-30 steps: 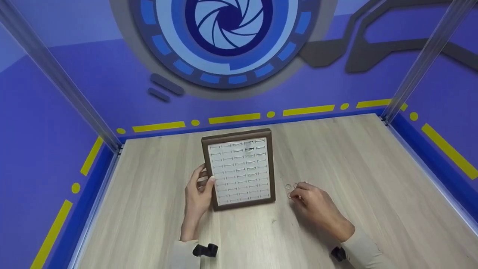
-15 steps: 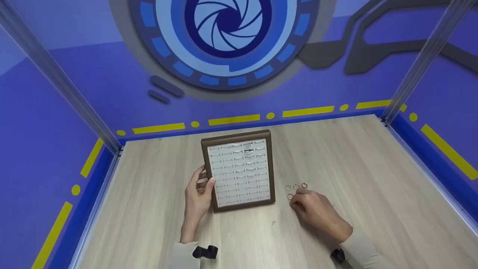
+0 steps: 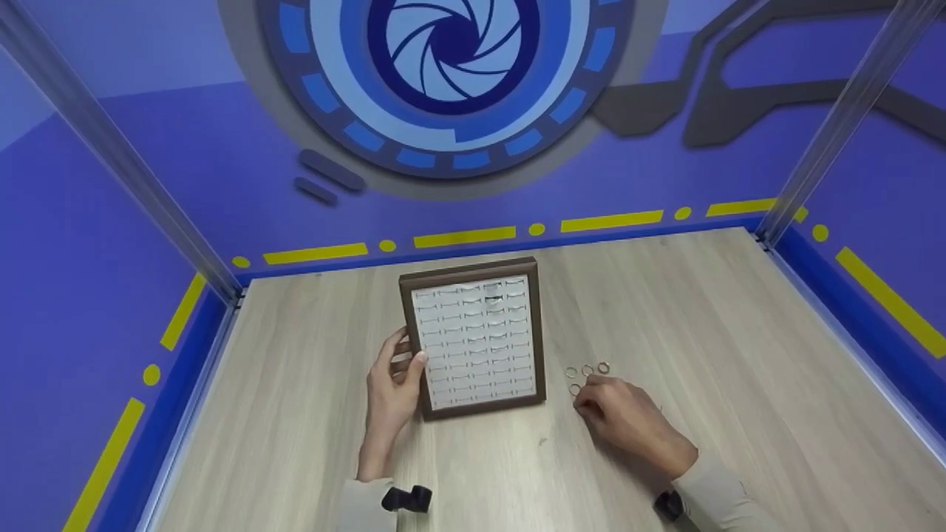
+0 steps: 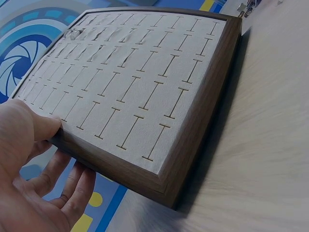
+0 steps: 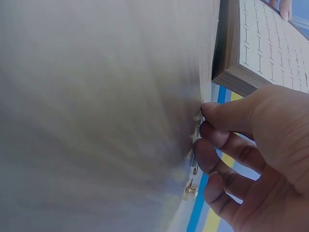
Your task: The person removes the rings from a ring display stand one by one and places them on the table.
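Observation:
A ring display tray (image 3: 477, 347) with a brown frame and a white slotted pad is propped up at a tilt on the table. My left hand (image 3: 392, 384) grips its left side, thumb on the front edge and fingers behind, as the left wrist view also shows. Several thin rings (image 3: 587, 370) lie on the table right of the tray. Beside the nearest ring (image 3: 575, 389), my right hand (image 3: 632, 421) has its bent fingertips down at the table. In the right wrist view the thumb and forefinger almost meet; whether a ring is between them is hidden.
One silvery ring with a wide top (image 4: 75, 34) sits in a slot of the pad. The wood-look table (image 3: 295, 355) is bounded by blue printed walls (image 3: 185, 162) at the back and sides, with metal posts (image 3: 835, 125) at the corners.
Over the first half second my right hand shifted slightly towards the table's front, uncovering more of the rings. Since then it has stayed put. The left hand and tray hold still.

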`<state>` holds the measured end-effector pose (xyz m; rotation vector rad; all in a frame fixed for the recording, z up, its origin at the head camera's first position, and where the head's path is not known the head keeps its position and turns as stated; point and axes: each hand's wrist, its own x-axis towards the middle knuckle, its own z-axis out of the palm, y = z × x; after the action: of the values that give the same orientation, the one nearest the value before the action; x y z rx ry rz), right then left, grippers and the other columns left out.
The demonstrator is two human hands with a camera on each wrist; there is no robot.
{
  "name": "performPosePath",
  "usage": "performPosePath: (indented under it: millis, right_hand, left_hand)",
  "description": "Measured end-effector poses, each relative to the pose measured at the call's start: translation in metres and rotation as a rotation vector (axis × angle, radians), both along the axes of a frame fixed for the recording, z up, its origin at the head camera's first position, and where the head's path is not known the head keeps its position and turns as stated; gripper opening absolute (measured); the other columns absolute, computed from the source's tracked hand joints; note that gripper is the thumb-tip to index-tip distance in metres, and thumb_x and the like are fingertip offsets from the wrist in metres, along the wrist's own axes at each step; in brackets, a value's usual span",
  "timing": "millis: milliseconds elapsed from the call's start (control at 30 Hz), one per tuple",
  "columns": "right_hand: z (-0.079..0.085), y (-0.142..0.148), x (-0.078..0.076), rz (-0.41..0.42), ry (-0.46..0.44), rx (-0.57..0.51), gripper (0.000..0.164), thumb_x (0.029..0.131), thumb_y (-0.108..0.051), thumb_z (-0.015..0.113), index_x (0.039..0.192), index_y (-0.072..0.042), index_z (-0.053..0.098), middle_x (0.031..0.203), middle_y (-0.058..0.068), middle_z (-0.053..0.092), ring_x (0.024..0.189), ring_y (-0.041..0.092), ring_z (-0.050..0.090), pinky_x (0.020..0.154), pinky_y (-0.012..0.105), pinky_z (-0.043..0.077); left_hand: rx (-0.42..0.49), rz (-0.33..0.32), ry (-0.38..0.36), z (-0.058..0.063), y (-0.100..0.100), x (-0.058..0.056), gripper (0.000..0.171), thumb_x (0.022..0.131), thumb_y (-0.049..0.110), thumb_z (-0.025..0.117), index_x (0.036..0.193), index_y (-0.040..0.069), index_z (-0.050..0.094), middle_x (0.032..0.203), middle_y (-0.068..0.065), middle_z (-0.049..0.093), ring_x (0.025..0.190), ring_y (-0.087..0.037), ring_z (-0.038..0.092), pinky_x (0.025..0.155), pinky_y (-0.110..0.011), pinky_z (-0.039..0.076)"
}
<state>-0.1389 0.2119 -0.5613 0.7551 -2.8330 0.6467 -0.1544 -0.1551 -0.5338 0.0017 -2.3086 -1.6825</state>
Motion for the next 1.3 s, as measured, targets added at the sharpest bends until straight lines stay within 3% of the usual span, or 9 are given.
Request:
performPosePath:
  millis: [267, 633, 767, 1033, 1300]
  right_hand:
    - [0.000, 0.000, 0.001, 0.020, 0.017, 0.028, 0.010, 0.088, -0.002, 0.083, 0.088, -0.012, 0.082, 0.087, -0.006, 0.069, 0.076, 0.008, 0.065, 0.066, 0.029, 0.058]
    - [0.007, -0.001, -0.001, 0.020, 0.027, -0.015, 0.011, 0.086, -0.004, 0.085, 0.088, -0.014, 0.080, 0.087, -0.007, 0.067, 0.076, 0.006, 0.062, 0.066, 0.029, 0.056]
    - [0.013, -0.004, -0.002, 0.007, 0.082, -0.043, 0.012, 0.085, -0.004, 0.087, 0.089, -0.013, 0.079, 0.088, -0.007, 0.066, 0.075, 0.004, 0.061, 0.063, 0.028, 0.056]
    - [0.026, -0.007, -0.007, 0.025, 0.273, -0.040, 0.017, 0.081, -0.004, 0.090, 0.091, -0.011, 0.079, 0.089, -0.004, 0.069, 0.072, 0.008, 0.063, 0.061, 0.030, 0.055]
    - [0.050, -0.022, -0.018, 0.040, 0.367, -0.109, 0.020, 0.082, -0.001, 0.089, 0.096, -0.010, 0.078, 0.091, -0.003, 0.069, 0.072, 0.009, 0.062, 0.061, 0.028, 0.055]
  left_hand:
    - [-0.006, 0.000, 0.004, 0.001, 0.001, 0.002, 0.051, 0.106, 0.013, 0.067, 0.155, 0.011, 0.053, 0.130, -0.016, 0.067, 0.110, -0.027, 0.071, 0.094, -0.045, 0.059]
    - [-0.008, 0.006, -0.011, -0.001, 0.000, 0.001, 0.051, 0.106, 0.014, 0.067, 0.155, 0.012, 0.053, 0.131, -0.016, 0.068, 0.111, -0.029, 0.072, 0.096, -0.047, 0.060]
    - [-0.009, 0.007, -0.018, 0.000, 0.001, 0.000, 0.051, 0.106, 0.014, 0.067, 0.155, 0.012, 0.053, 0.131, -0.016, 0.068, 0.110, -0.029, 0.072, 0.096, -0.047, 0.060]
    - [0.009, 0.003, -0.020, 0.003, 0.002, 0.001, 0.051, 0.105, 0.011, 0.067, 0.155, 0.011, 0.053, 0.131, -0.017, 0.066, 0.111, -0.030, 0.071, 0.097, -0.049, 0.060]
    - [0.032, 0.004, -0.032, 0.004, 0.003, 0.000, 0.052, 0.105, 0.009, 0.067, 0.154, 0.011, 0.053, 0.132, -0.017, 0.064, 0.115, -0.032, 0.069, 0.102, -0.051, 0.058]
